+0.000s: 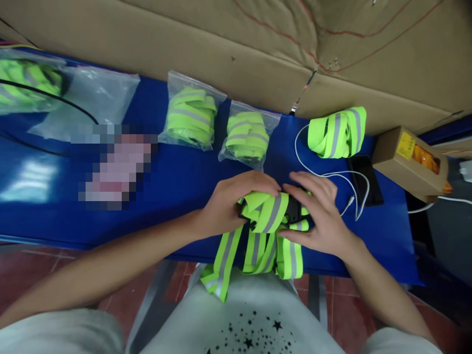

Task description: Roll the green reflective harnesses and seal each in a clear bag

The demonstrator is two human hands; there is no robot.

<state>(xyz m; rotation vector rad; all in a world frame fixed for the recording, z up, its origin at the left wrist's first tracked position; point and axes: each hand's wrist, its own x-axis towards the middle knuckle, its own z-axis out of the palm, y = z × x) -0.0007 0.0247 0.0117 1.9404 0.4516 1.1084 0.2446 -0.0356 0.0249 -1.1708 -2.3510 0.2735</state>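
Observation:
My left hand and my right hand both grip a neon yellow-green reflective strap with grey stripes and a black buckle, at the front edge of the blue table. Loose lengths of the strap hang down over the edge toward my lap. My left fingers curl over the strap's left end. Those of my right hand press on its right side, thumb under it.
Two clear bags with folded straps lie further back, and a bare folded strap at the right. A black phone with a white cable, a small cardboard box, more bags at far left, cardboard behind.

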